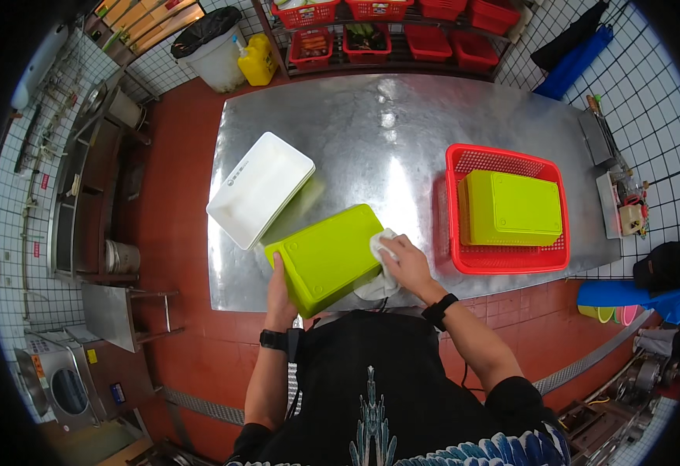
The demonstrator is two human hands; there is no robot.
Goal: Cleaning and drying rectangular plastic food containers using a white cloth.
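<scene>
A lime-green plastic bin (328,256), its base facing up, is tilted in front of me near the table's front edge. My left hand (280,297) grips its left end, thumb on the outside wall. In my right hand (407,263) is a white cloth (382,285), pressed against the bin's right end. To the left, a white plastic bin or lid (264,186) bearing writing lies on the table, overlapping its left edge slightly. A red perforated basket (453,256) stands on the right, with another lime-green bin (526,201) upside down inside it.
The stainless steel table (340,128) spans the view before me. Behind it, a rack holds red baskets (369,43). A yellow jug (258,61) and a lined trash bin (214,55) stand at the back left. A white tray of small items (609,204) sits at the right edge.
</scene>
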